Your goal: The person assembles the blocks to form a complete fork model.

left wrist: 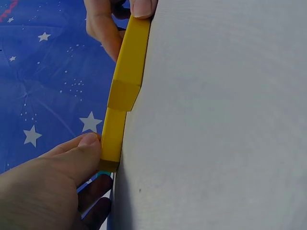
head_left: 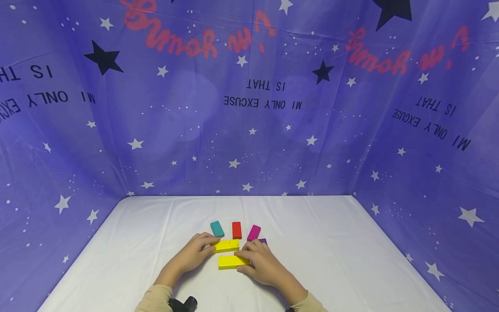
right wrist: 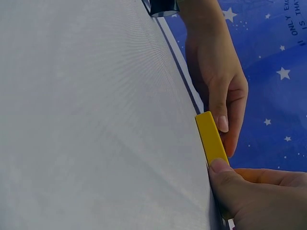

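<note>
Two long yellow blocks lie on the white cloth, one behind the other with a narrow strip of cloth between. My left hand (head_left: 194, 251) pinches the left end of the far yellow block (head_left: 228, 246), thumb on its near side; its thumb and fingers also show in the left wrist view. My right hand (head_left: 264, 265) holds the right end of the near yellow block (head_left: 230, 262) between thumb and fingers, hiding that end. In the right wrist view the near yellow block (right wrist: 210, 136) reaches out from under the right thumb.
Behind the yellow blocks lie a teal block (head_left: 217, 229), a red block (head_left: 236, 230) and a magenta block (head_left: 254, 232). A purple block (head_left: 264, 241) is partly covered by the right hand. Purple star-patterned curtain (head_left: 234, 173) encloses the table (head_left: 312, 242) at the back and sides.
</note>
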`<state>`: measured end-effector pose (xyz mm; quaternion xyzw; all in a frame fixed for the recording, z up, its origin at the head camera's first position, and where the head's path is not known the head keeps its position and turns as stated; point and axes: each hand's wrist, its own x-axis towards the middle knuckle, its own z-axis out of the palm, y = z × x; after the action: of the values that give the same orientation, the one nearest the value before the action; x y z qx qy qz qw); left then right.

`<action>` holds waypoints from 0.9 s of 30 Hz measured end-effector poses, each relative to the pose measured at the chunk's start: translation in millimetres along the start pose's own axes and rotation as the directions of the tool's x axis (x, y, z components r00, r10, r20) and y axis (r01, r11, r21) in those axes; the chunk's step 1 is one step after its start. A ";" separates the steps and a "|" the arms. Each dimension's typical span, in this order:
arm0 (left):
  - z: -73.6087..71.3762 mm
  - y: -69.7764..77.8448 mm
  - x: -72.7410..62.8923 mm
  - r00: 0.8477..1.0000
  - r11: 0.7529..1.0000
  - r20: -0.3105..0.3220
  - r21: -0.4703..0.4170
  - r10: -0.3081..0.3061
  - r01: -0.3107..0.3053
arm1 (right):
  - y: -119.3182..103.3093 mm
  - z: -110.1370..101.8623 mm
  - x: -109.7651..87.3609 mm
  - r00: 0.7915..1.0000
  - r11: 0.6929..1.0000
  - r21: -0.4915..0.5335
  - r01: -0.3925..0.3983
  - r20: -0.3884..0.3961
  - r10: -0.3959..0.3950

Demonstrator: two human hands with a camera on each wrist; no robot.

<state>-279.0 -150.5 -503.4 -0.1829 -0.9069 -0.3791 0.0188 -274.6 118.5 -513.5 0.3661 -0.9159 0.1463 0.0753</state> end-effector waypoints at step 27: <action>0.2 -1.0 -0.2 1.000 0.999 0.017 -0.048 0.004 -0.003 | -10.4 -6.3 7.9 0.999 0.999 -0.014 0.029 0.037 -0.029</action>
<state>-279.2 -151.1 -504.3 -0.1879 -0.8974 -0.3990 0.0075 -272.9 108.2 -503.4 0.3815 -0.9128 0.1316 0.0634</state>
